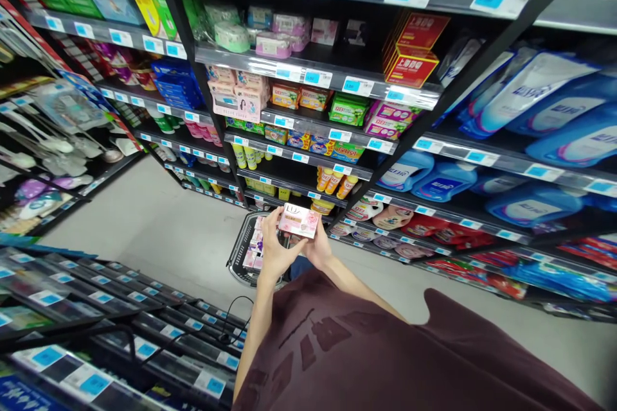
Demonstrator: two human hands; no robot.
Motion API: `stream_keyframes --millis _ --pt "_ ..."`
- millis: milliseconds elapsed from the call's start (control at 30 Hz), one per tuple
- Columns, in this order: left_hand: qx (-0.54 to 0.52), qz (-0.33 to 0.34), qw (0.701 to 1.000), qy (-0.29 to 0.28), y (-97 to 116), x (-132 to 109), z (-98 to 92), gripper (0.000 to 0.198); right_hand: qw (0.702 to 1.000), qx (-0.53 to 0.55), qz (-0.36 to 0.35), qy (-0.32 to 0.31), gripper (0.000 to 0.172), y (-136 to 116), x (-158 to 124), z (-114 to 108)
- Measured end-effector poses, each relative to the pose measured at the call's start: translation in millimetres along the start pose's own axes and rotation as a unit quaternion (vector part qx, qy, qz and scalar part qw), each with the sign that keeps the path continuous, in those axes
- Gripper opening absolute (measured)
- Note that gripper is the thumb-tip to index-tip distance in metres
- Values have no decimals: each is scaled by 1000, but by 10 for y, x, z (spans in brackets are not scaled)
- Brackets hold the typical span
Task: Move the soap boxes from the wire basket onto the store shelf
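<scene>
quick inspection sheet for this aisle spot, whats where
surface: grey floor between the shelf rows
job's things: pink box held up in both hands, above a dark basket that stands on the floor with packs inside
clutter: nothing seen
grippers: left hand and right hand both grip the pink box, fingers at its edges
cables: thin black cord loops beside the lower left shelves
surroundings: stocked shelves with blue price tags ahead; blue detergent bottles to the right; red boxes on an upper shelf
</scene>
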State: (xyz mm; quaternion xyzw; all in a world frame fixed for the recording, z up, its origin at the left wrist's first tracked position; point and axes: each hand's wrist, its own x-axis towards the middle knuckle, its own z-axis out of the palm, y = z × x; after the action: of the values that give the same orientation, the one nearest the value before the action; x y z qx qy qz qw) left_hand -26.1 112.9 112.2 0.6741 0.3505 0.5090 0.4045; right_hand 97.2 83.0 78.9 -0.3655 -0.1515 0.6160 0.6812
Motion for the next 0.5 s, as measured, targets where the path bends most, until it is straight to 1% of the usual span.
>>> stream_keyframes --millis 167,300,500 --pt "-6 -30 999 -22 -31 14 -52 86 1000 -23 -10 13 67 -12 -6 6" --pt "-11 -27 999 -25 -83 13 -76 87 999 -23 -18 38 63 -1 3 15" --pt "-30 -47 998 9 -106 17 -71 88 997 -33 -37 66 60 19 39 -31"
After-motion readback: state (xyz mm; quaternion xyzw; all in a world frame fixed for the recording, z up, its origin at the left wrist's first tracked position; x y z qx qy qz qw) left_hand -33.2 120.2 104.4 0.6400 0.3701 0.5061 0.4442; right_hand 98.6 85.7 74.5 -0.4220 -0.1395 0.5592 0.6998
